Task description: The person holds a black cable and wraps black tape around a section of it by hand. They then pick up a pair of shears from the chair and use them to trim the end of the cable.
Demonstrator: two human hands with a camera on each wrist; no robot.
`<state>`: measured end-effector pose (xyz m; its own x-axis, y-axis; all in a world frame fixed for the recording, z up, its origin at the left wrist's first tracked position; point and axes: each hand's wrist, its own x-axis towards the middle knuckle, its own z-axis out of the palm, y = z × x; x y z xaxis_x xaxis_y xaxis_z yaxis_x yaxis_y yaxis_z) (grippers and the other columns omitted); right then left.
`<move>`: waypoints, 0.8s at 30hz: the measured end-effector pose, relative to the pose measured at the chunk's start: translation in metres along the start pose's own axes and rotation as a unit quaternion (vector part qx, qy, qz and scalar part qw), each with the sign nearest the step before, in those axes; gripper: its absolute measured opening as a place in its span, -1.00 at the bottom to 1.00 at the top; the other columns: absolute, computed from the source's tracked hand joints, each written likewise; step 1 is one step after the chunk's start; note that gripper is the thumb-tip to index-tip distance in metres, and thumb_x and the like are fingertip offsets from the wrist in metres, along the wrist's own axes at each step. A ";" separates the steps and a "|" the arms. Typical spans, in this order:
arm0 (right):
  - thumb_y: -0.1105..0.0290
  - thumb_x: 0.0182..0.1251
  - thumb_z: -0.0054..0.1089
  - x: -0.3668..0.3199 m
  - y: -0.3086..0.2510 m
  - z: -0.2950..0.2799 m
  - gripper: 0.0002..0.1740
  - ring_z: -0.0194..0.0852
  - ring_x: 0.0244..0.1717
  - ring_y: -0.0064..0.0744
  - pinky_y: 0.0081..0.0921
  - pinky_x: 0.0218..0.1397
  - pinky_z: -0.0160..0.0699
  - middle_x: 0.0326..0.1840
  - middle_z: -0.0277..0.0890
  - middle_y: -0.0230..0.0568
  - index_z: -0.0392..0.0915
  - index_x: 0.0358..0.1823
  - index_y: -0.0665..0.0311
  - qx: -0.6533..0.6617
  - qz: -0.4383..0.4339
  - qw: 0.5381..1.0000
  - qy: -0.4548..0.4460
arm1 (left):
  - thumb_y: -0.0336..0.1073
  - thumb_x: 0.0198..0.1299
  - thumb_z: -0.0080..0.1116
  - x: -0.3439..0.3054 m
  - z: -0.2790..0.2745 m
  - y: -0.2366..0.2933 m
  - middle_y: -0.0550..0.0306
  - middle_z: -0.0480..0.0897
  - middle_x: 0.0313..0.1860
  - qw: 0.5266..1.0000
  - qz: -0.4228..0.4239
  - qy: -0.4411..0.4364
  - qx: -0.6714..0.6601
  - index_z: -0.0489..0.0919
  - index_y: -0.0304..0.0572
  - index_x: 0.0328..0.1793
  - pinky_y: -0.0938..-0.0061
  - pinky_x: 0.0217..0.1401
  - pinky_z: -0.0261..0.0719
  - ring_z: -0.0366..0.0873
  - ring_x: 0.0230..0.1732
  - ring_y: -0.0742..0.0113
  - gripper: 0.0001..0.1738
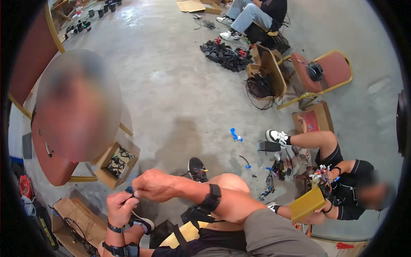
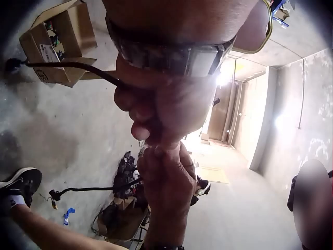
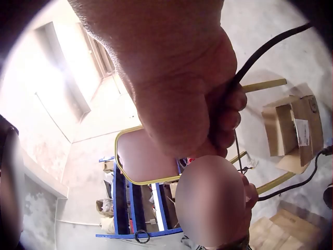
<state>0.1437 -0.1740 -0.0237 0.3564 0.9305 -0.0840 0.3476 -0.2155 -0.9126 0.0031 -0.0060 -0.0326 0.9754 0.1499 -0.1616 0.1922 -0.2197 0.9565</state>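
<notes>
Both of my hands are raised close together over the floor at the lower left of the head view. My left hand [image 1: 119, 209] pinches a black cable [image 2: 78, 65], which runs out of its curled fingers to a dark connector [image 2: 14, 64] in the left wrist view. Fingers curled, my right hand [image 1: 153, 185] holds a black cable length [image 3: 273, 42]; in the left wrist view, a length [image 2: 99, 188] with a small end piece [image 2: 54, 195] sticks out beside it. The fingertips of both hands meet, hiding the part of the cable between them.
An open carton [image 1: 114, 165] of dark parts stands beyond my hands, near a red chair [image 1: 53, 145]. Another carton [image 1: 81, 222] with cables is at lower left. A seated person [image 1: 342, 184] at right holds a yellow box-like thing [image 1: 307, 204]. Loose parts [image 1: 280, 165] lie nearby.
</notes>
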 end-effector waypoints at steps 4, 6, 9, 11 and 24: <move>0.28 0.22 0.15 0.002 0.002 0.001 -0.75 0.50 -0.34 0.21 -0.03 -0.27 0.42 -0.48 0.52 0.10 0.49 -0.44 0.35 0.009 0.024 1.000 -0.016 | -0.35 0.00 0.38 0.002 0.007 0.009 0.07 0.51 -0.66 0.988 0.101 0.040 0.109 0.59 -0.34 -0.44 0.41 -0.55 0.33 0.44 -0.63 0.27 -0.80; 0.26 0.18 0.15 0.003 0.003 0.003 -0.73 0.52 -0.31 0.23 -0.01 -0.24 0.45 -0.44 0.54 0.13 0.51 -0.46 0.37 0.017 0.034 0.999 -0.029 | -0.34 0.00 0.38 0.001 0.008 0.009 0.07 0.51 -0.65 0.979 0.131 0.056 0.146 0.60 -0.34 -0.43 0.41 -0.54 0.33 0.43 -0.62 0.28 -0.80; 0.30 0.24 0.14 0.004 0.006 0.007 -0.78 0.51 -0.34 0.19 -0.06 -0.27 0.43 -0.47 0.52 0.10 0.50 -0.43 0.33 0.036 0.025 0.999 -0.011 | -0.38 0.00 0.39 0.000 0.006 0.007 0.08 0.54 -0.58 0.976 0.121 0.063 0.170 0.61 -0.34 -0.35 0.46 -0.48 0.37 0.46 -0.56 0.30 -0.81; 0.26 0.17 0.13 0.007 0.002 0.004 -0.72 0.54 -0.28 0.23 -0.04 -0.21 0.47 -0.42 0.53 0.18 0.52 -0.45 0.39 0.047 0.037 0.998 0.004 | -0.44 -0.01 0.38 0.004 0.008 0.011 0.08 0.57 -0.52 0.989 0.079 0.094 0.088 0.61 -0.36 -0.27 0.51 -0.42 0.41 0.49 -0.51 0.34 -0.80; 0.19 0.24 0.25 0.004 -0.004 -0.005 -0.71 0.52 -0.33 0.17 -0.12 -0.28 0.46 -0.45 0.52 0.08 0.54 -0.33 0.30 0.079 0.003 0.997 0.004 | -0.46 0.09 0.32 0.006 0.005 0.014 0.21 0.61 -0.53 0.996 0.039 0.078 0.037 0.66 -0.33 -0.35 0.58 -0.46 0.42 0.49 -0.51 0.52 -0.93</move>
<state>0.1483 -0.1711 -0.0183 0.3658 0.9265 -0.0877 0.2039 -0.1717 -0.9638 0.0126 -0.0134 -0.0216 0.9601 0.2765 -0.0424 0.1296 -0.3052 0.9434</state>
